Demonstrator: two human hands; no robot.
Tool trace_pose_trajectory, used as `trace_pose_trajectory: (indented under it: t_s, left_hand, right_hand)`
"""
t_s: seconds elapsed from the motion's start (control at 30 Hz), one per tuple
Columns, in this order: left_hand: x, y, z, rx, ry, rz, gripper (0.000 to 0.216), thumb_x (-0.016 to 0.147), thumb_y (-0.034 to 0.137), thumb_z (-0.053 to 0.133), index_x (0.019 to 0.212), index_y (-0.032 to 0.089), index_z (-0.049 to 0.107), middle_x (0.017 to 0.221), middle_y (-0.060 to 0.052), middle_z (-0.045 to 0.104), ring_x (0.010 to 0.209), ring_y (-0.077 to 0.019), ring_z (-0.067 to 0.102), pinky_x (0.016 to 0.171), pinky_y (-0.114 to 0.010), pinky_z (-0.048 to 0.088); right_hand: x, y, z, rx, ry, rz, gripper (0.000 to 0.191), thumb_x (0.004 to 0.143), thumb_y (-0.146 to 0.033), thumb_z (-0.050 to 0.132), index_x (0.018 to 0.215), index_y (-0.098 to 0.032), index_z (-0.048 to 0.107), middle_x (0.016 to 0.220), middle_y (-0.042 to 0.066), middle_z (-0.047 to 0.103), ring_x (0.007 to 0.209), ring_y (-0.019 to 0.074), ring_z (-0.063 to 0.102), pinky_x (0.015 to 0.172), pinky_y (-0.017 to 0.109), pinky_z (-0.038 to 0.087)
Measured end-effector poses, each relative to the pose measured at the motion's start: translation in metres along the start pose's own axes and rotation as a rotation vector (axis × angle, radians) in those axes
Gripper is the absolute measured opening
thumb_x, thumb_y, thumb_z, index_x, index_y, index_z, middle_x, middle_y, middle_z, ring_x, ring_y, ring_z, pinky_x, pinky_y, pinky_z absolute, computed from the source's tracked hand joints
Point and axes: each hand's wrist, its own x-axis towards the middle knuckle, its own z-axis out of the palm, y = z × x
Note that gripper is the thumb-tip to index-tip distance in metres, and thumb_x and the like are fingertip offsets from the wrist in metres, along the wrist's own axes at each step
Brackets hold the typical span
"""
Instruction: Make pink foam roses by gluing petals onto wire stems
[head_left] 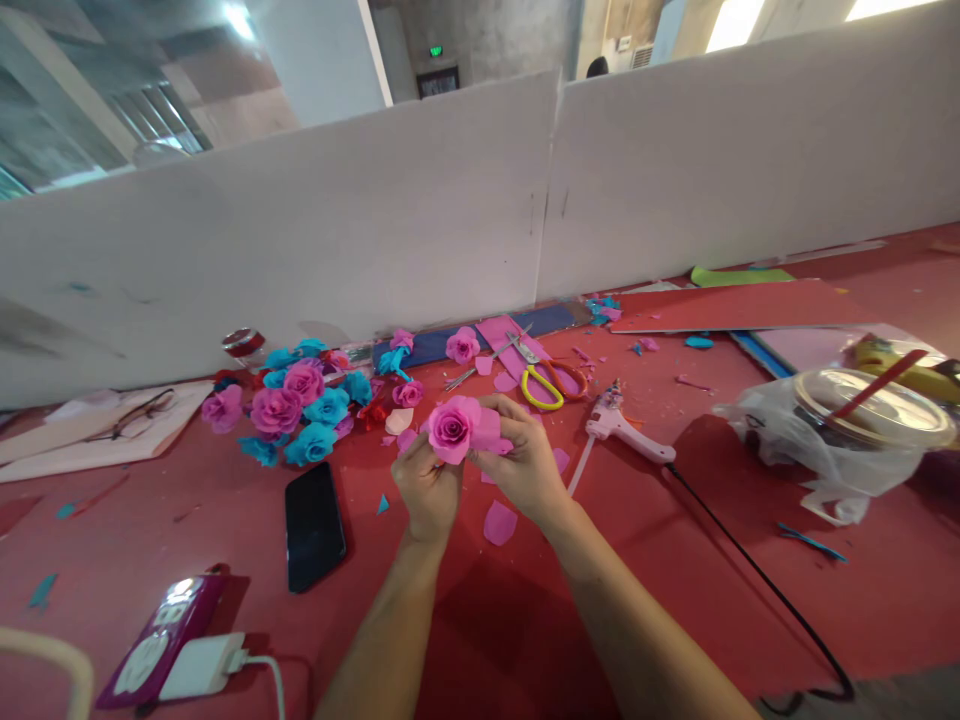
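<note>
A pink paper rose (452,430) is held up over the red table, its rolled centre facing me. My left hand (429,490) is closed on the rose from below and to the left. My right hand (529,460) pinches a pink paper petal (487,425) at the rose's right side; whether the petal is fixed to it I cannot tell. Loose pink petals lie beneath and around my hands, one petal (500,523) just in front. Scissors (541,385) with yellow and orange handles and a pink glue gun (622,428) lie beyond my right hand.
A bunch of pink and blue paper flowers (300,405) stands at the left, behind a black phone (315,525). A purple power strip (169,635) with a white charger (202,665) is front left. The gun's black cord (757,570) runs right, near a bagged lidded cup (862,420).
</note>
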Motion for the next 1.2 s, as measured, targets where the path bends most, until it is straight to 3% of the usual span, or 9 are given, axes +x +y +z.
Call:
trace_pose_trajectory:
  t_s: [0.17, 0.37, 0.53, 0.7, 0.8, 1.0, 1.1, 1.2]
  left_hand:
    - [0.002, 0.006, 0.001, -0.049, -0.015, 0.006, 0.021, 0.073, 0.023, 0.066, 0.053, 0.019, 0.066, 0.051, 0.002, 0.052, 0.05, -0.0106, 0.045, 0.051, -0.022, 0.036]
    - [0.014, 0.007, 0.004, -0.047, -0.035, -0.008, 0.014, 0.072, 0.015, 0.063, 0.071, 0.021, 0.075, 0.067, -0.001, 0.068, 0.062, -0.0148, 0.057, 0.062, -0.025, 0.044]
    - [0.035, 0.016, 0.01, 0.004, -0.049, 0.001, 0.01, 0.076, 0.023, 0.068, 0.079, 0.024, 0.078, 0.077, -0.003, 0.074, 0.069, -0.0168, 0.065, 0.071, -0.028, 0.049]
    - [0.04, 0.03, 0.013, -0.021, -0.059, 0.053, 0.014, 0.076, 0.022, 0.07, 0.087, 0.025, 0.078, 0.085, -0.005, 0.076, 0.078, -0.019, 0.069, 0.079, -0.032, 0.052]
    - [0.036, 0.038, 0.011, -0.125, -0.113, -0.095, 0.014, 0.075, 0.026, 0.071, 0.086, 0.025, 0.078, 0.084, -0.004, 0.075, 0.076, -0.0191, 0.067, 0.075, -0.032, 0.053]
    - [0.027, 0.039, 0.009, -0.55, -0.158, -0.671, 0.019, 0.064, 0.033, 0.079, 0.078, 0.019, 0.078, 0.059, -0.001, 0.066, 0.052, -0.0095, 0.053, 0.049, -0.021, 0.04]
    - [0.021, 0.031, 0.007, -0.673, -0.125, -0.808, 0.023, 0.055, 0.031, 0.083, 0.072, 0.016, 0.078, 0.054, -0.002, 0.063, 0.049, -0.0065, 0.048, 0.044, -0.018, 0.03]
    - [0.012, 0.023, 0.003, -0.696, -0.094, -0.875, 0.025, 0.05, 0.029, 0.085, 0.07, 0.016, 0.078, 0.056, -0.003, 0.065, 0.049, -0.0064, 0.05, 0.045, -0.018, 0.031]
  right_hand:
    - [-0.001, -0.001, 0.001, 0.007, 0.044, -0.009, 0.006, 0.077, -0.023, 0.069, 0.081, -0.023, 0.074, 0.093, 0.005, 0.066, 0.087, 0.0193, 0.063, 0.081, 0.033, 0.05]
    - [0.001, -0.002, -0.001, -0.053, 0.021, 0.047, 0.017, 0.075, -0.026, 0.072, 0.092, -0.022, 0.072, 0.101, 0.006, 0.065, 0.091, 0.0196, 0.062, 0.081, 0.032, 0.049]
    - [0.001, 0.001, -0.006, 0.044, 0.156, 0.123, 0.018, 0.083, -0.027, 0.062, 0.098, -0.021, 0.071, 0.093, 0.006, 0.068, 0.081, 0.0165, 0.062, 0.074, 0.029, 0.051]
    - [0.001, 0.001, -0.009, 0.18, 0.22, 0.19, 0.018, 0.082, -0.028, 0.064, 0.096, -0.024, 0.074, 0.095, 0.005, 0.072, 0.088, 0.018, 0.065, 0.08, 0.031, 0.052]
    - [0.001, 0.001, -0.009, 0.214, 0.265, 0.22, 0.018, 0.08, -0.03, 0.066, 0.094, -0.024, 0.075, 0.092, 0.005, 0.073, 0.086, 0.018, 0.066, 0.08, 0.032, 0.053]
    - [0.0, 0.002, -0.007, 0.245, 0.306, 0.284, 0.014, 0.076, -0.029, 0.07, 0.087, -0.023, 0.075, 0.086, 0.003, 0.075, 0.083, 0.0178, 0.067, 0.079, 0.032, 0.053]
    - [-0.002, 0.006, -0.001, 0.244, 0.277, 0.307, 0.014, 0.076, -0.028, 0.069, 0.086, -0.022, 0.075, 0.087, 0.003, 0.075, 0.082, 0.0172, 0.067, 0.078, 0.031, 0.052]
    - [-0.007, 0.01, 0.008, 0.267, 0.26, 0.367, 0.016, 0.075, -0.029, 0.07, 0.087, -0.021, 0.075, 0.088, 0.004, 0.075, 0.079, 0.0172, 0.067, 0.075, 0.031, 0.052]
